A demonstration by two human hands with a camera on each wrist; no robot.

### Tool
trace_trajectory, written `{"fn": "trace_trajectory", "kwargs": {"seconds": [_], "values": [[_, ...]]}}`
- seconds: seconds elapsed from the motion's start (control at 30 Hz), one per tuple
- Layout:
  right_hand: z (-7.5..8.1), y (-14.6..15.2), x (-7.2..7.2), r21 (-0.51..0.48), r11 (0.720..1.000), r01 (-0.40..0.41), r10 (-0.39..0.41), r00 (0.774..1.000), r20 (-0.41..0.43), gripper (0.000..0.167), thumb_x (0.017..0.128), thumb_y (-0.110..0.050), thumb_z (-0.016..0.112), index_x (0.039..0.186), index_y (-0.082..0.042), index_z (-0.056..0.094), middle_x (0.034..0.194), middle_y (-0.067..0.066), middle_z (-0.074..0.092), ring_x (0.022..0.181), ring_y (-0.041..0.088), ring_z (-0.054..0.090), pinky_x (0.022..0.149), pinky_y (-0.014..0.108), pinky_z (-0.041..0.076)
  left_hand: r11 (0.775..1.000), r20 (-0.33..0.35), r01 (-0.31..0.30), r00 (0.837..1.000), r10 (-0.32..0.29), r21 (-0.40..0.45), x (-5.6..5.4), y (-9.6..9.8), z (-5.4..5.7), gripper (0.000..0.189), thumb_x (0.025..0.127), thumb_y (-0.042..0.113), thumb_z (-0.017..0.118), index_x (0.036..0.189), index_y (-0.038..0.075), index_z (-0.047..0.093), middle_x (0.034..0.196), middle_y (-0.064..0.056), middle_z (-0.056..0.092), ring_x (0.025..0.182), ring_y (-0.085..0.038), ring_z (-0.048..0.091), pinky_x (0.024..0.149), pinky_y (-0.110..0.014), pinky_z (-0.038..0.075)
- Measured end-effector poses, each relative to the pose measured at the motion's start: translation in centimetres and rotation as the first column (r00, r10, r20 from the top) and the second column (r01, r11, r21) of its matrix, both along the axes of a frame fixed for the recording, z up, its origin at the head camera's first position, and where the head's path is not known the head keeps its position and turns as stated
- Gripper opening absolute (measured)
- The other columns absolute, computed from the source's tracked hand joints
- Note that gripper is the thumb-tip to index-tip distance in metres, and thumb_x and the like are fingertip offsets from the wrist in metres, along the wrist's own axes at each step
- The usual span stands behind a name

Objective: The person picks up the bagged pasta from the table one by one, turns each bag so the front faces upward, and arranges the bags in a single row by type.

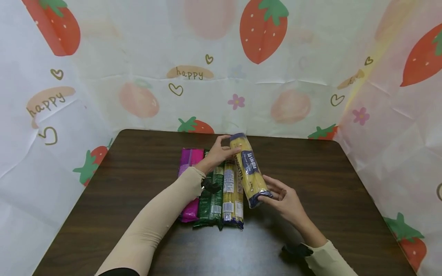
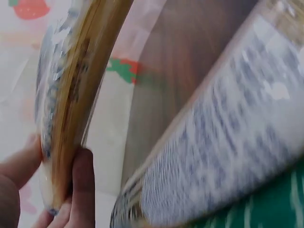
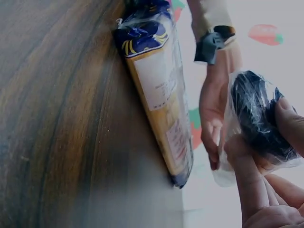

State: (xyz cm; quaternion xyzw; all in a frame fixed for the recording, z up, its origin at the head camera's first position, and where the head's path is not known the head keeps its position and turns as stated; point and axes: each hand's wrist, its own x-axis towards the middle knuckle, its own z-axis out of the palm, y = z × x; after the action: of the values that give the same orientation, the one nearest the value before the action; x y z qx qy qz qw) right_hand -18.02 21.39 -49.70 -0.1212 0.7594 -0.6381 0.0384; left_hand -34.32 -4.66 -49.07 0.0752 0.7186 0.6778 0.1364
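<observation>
Both hands hold a yellow and blue pack of spaghetti [image 1: 250,166] up at a tilt over the table. My left hand [image 1: 220,153] pinches its far end, thumb on one face and fingers on the other, as the left wrist view shows. At the near end, my right hand [image 1: 286,200] grips the dark blue wrapper end [image 3: 261,114] between thumb and fingers. Just left of the held pack, a second spaghetti pack [image 1: 233,195] lies with its printed label up. Beside that lie a green pack [image 1: 210,211] and a pink and purple pack [image 1: 190,212], partly hidden by the left arm.
The packs lie side by side on a dark wood-grain table [image 1: 293,161]. Behind and at both sides hangs a white cloth [image 1: 221,50] printed with strawberries, hearts and words. A dark band [image 1: 297,250] is on the right wrist.
</observation>
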Motion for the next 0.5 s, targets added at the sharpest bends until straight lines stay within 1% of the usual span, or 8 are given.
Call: {"fn": "trace_trajectory", "kwargs": {"seconds": [0.1, 0.17, 0.23, 0.37, 0.5], "values": [[0.0, 0.3, 0.0, -0.009, 1.0, 0.011, -0.011, 1.0, 0.005, 0.072, 0.093, 0.001, 0.083, 0.158, 0.0, 0.051, 0.14, 0.032, 0.064, 0.115, 0.009, 0.073, 0.089, 0.025, 0.062, 0.998, -0.021, -0.018, 1.0, 0.017, -0.057, 0.0, 0.9, 0.0, 0.083, 0.102, 0.033, 0.079, 0.168, 0.02, 0.031, 0.155, -0.028, 0.053, 0.14, -0.041, 0.057, 0.116, -0.058, 0.045], [-0.1, 0.4, -0.2, -0.016, 1.0, 0.023, -0.022, 1.0, 0.019, 0.073, 0.093, 0.0, 0.083, 0.159, -0.002, 0.05, 0.14, 0.031, 0.063, 0.115, 0.009, 0.073, 0.089, 0.025, 0.061, 0.998, -0.021, -0.021, 1.0, 0.02, -0.067, 0.0, 1.5, 0.0, 0.082, 0.102, 0.033, 0.078, 0.169, 0.022, 0.033, 0.157, -0.026, 0.052, 0.143, -0.04, 0.054, 0.117, -0.059, 0.044], [-0.1, 0.5, -0.3, -0.018, 0.999, 0.043, -0.043, 0.998, 0.036, 0.073, 0.094, -0.001, 0.083, 0.159, -0.003, 0.05, 0.141, 0.031, 0.063, 0.114, 0.008, 0.073, 0.088, 0.024, 0.061, 0.999, -0.009, -0.008, 1.0, 0.008, -0.051, 0.0, 2.0, 0.0, 0.081, 0.102, 0.031, 0.079, 0.169, 0.023, 0.034, 0.157, -0.026, 0.053, 0.144, -0.04, 0.054, 0.118, -0.058, 0.043], [-0.3, 0.8, -0.5, -0.019, 0.997, 0.081, -0.079, 0.995, 0.067, 0.071, 0.096, -0.003, 0.082, 0.16, -0.005, 0.05, 0.143, 0.03, 0.063, 0.113, 0.008, 0.074, 0.087, 0.024, 0.062, 0.999, 0.035, 0.038, 0.999, -0.039, 0.024, 0.0, 3.2, -0.3, 0.08, 0.102, 0.024, 0.078, 0.169, 0.021, 0.034, 0.158, -0.025, 0.053, 0.14, -0.041, 0.057, 0.117, -0.057, 0.045], [-0.6, 1.1, -0.8, -0.008, 0.996, 0.093, -0.092, 0.992, 0.082, 0.073, 0.096, -0.005, 0.082, 0.161, -0.006, 0.049, 0.144, 0.03, 0.062, 0.114, 0.009, 0.074, 0.088, 0.025, 0.062, 0.996, 0.076, 0.059, 0.995, -0.064, 0.071, -0.2, 4.0, -0.6, 0.079, 0.104, 0.022, 0.076, 0.17, 0.02, 0.033, 0.159, -0.024, 0.051, 0.138, -0.041, 0.059, 0.114, -0.056, 0.048]]}}
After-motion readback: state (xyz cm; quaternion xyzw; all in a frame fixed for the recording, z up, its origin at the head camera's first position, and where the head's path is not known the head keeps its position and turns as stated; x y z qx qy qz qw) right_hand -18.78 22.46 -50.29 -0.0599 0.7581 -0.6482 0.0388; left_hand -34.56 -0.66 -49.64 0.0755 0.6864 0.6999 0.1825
